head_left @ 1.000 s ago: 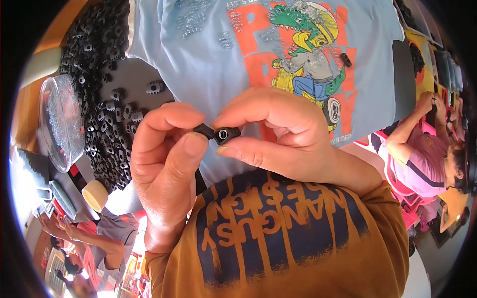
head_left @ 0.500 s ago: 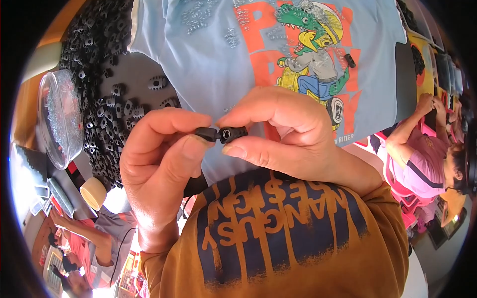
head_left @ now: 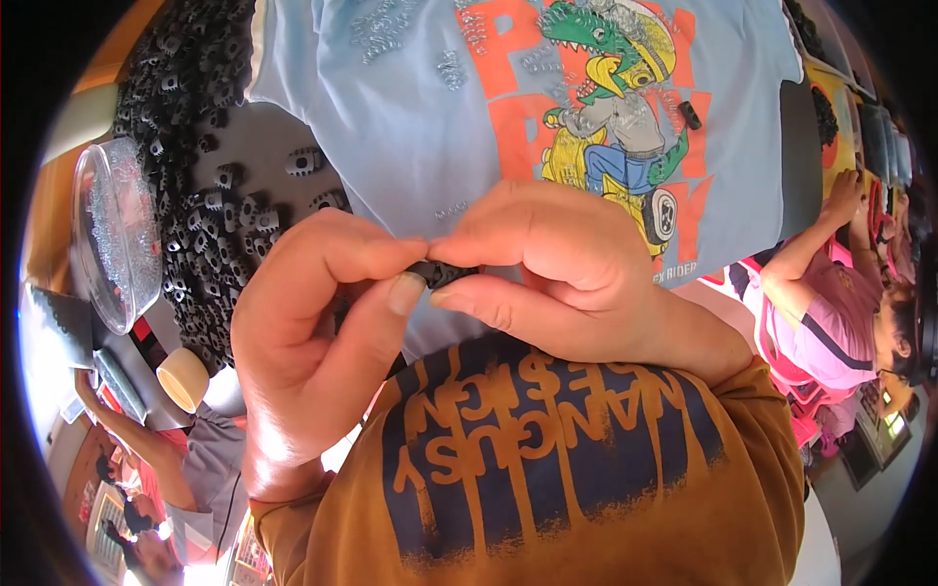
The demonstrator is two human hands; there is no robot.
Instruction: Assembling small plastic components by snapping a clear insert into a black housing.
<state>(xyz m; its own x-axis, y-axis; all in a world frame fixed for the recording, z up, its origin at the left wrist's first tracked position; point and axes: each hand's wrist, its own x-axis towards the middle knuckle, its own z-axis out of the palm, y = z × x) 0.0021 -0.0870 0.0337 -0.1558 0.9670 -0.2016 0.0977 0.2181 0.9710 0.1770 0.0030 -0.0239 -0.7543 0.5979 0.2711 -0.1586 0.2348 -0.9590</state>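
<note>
My left hand (head_left: 303, 322) pinches a small black plastic cord-lock piece, largely covered by the thumb and forefinger. Opposite it, my right hand (head_left: 557, 264) grips a cord-lock barrel (head_left: 451, 274) between thumb and forefinger. The two pieces meet end to end, or nearly so; fingertips hide the joint. Below the hands lies a light blue T-shirt (head_left: 391, 146) with a dinosaur print. Loose metal springs (head_left: 449, 70) are scattered over it in small clusters. One black cord-lock piece (head_left: 690, 115) rests on the shirt at the right.
A large heap of black cord-lock pieces (head_left: 186, 88) covers the table's left side. Beyond it stands a see-through tub (head_left: 82, 234) containing springs. A cream cup (head_left: 183, 379) is nearer on the left. Co-workers sit at both sides, one in a pink shirt (head_left: 826, 327).
My hands have brought the two black pieces together. The barrel has turned, so its open end with the spring inside no longer shows.
</note>
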